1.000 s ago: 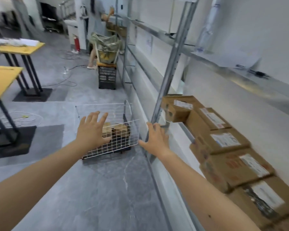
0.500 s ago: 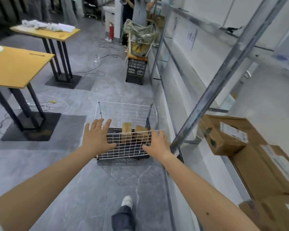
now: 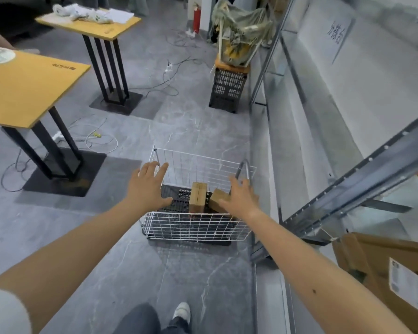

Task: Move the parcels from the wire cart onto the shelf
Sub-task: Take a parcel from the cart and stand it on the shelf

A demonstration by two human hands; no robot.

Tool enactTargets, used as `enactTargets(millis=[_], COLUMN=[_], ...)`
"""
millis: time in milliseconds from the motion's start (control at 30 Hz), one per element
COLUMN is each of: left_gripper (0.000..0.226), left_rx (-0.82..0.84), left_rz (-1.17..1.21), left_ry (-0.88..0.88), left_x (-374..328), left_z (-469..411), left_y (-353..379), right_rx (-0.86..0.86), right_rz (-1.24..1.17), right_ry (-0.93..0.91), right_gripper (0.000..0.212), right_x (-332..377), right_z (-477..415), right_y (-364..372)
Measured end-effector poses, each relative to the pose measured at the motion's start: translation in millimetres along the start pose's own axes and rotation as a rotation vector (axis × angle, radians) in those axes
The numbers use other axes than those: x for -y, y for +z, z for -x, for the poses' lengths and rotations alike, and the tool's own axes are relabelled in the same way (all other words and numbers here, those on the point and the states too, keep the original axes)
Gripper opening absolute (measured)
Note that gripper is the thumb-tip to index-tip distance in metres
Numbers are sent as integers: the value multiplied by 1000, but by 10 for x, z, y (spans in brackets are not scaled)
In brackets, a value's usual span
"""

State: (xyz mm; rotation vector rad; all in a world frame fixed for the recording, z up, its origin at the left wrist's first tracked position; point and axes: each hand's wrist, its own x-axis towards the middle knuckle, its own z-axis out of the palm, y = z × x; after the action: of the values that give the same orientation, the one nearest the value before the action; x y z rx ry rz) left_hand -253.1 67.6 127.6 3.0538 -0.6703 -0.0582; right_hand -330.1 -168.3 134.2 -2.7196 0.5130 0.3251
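A white wire cart [image 3: 196, 229] with a black perforated floor stands on the grey floor beside the metal shelf [image 3: 297, 131]. Two brown cardboard parcels remain inside: one upright [image 3: 198, 197], one tilted beside it [image 3: 218, 201]. My left hand [image 3: 149, 186] reaches over the cart's left side, fingers spread, holding nothing. My right hand [image 3: 241, 197] hovers over the tilted parcel near the cart's grey handle [image 3: 242, 168], fingers spread, partly hiding the parcel. A labelled parcel [image 3: 391, 278] lies on the shelf at the lower right.
Two yellow-topped tables on black legs [image 3: 27, 90] [image 3: 92, 22] stand at the left, with cables on the floor. A black crate [image 3: 228, 91] carrying a covered frame stands ahead by the shelf. A slanted shelf upright [image 3: 362, 179] crosses at the right. My foot [image 3: 182, 313] shows below.
The view has swung down and left from the shelf's parcels to the cart. Both hands have come forward over the cart, closer to the two parcels inside.
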Motion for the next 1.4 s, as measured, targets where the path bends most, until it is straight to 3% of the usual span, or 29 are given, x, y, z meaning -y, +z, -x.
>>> enactTargets(millis=[167, 367, 667, 1067, 1200, 1400], left_gripper=[97, 95, 92, 91, 94, 92], left_rx=[109, 223, 441, 751, 798, 838], left_rz=[-6, 40, 138, 410, 582, 631], left_ry=[-8, -34, -125, -261, -363, -443], left_x=[10, 78, 236, 127, -40, -235], left_z=[-349, -823, -1722, -2520, -2706, -2969], left_y=[361, 938, 1731, 2983, 3522, 4362], right_rx=[110, 245, 459, 536, 589, 641], right_rz=[-27, -54, -113, -198, -188, -304], right_ry=[55, 134, 329, 361, 356, 399], right_gripper=[59, 76, 69, 70, 72, 72], right_x=[-213, -392, -476, -946, -1165, -1497], right_z=[-418, -1009, -2084, -3331, -3638, -4012], right_y=[210, 596, 1276, 2069, 2515, 3201])
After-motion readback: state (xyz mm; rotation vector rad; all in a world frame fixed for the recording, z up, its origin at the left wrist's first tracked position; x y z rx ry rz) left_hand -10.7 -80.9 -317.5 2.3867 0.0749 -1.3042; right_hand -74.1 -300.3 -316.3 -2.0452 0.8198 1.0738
